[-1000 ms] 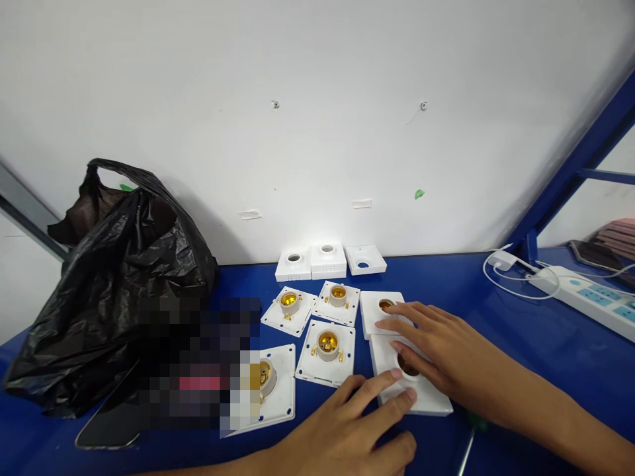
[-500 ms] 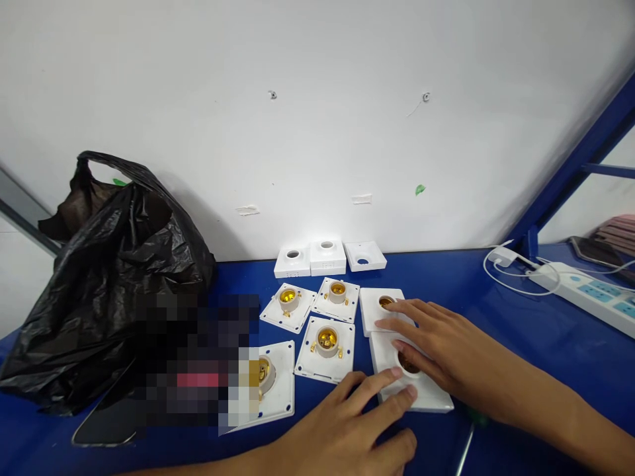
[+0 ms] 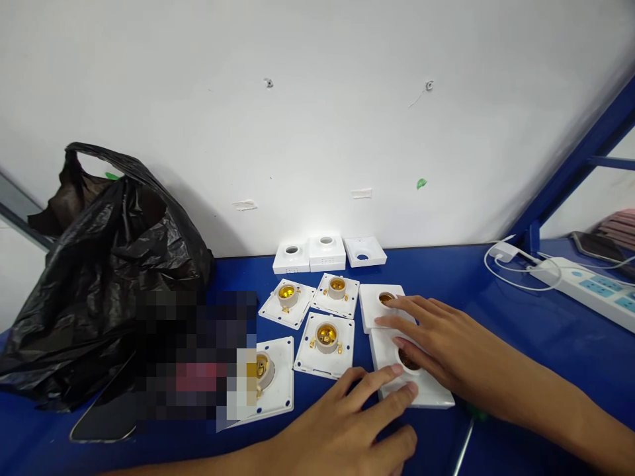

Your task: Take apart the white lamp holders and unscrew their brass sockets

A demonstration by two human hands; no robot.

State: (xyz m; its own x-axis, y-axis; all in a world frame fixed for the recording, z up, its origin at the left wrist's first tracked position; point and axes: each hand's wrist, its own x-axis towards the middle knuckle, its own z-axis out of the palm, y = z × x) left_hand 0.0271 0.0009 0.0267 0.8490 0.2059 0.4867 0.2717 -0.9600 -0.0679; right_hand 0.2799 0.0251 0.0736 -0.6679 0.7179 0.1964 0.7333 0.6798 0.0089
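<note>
On the blue table (image 3: 501, 304), toward the near right, a white square socket plate (image 3: 435, 395) lies flat with its round brass-lined opening facing up, and both hands meet on it. The right hand (image 3: 436, 344) lies over it from the right, palm down and fingers loosely spread, not gripping. Its fingertips cover most of the opening and reach onto a second socket plate (image 3: 372, 307) that touches the first on its far side. The left hand (image 3: 342, 433) comes in from the near left, also uncurled. Its index and middle fingertips press on the plate's near-left edge, and the thumb lies apart on the table below. Just left of the hands, four more plates (image 3: 325, 344) lie with their brass lamp sockets standing up. Behind them, against the white wall (image 3: 317, 132), three white covers (image 3: 326, 251) with round holes sit in a row. A crumpled black plastic bag (image 3: 99, 264) fills the far left, with a dark phone (image 3: 104, 423) lying by its near edge. A white power strip (image 3: 585, 287) with a coiled cable lies well apart on the right.
</note>
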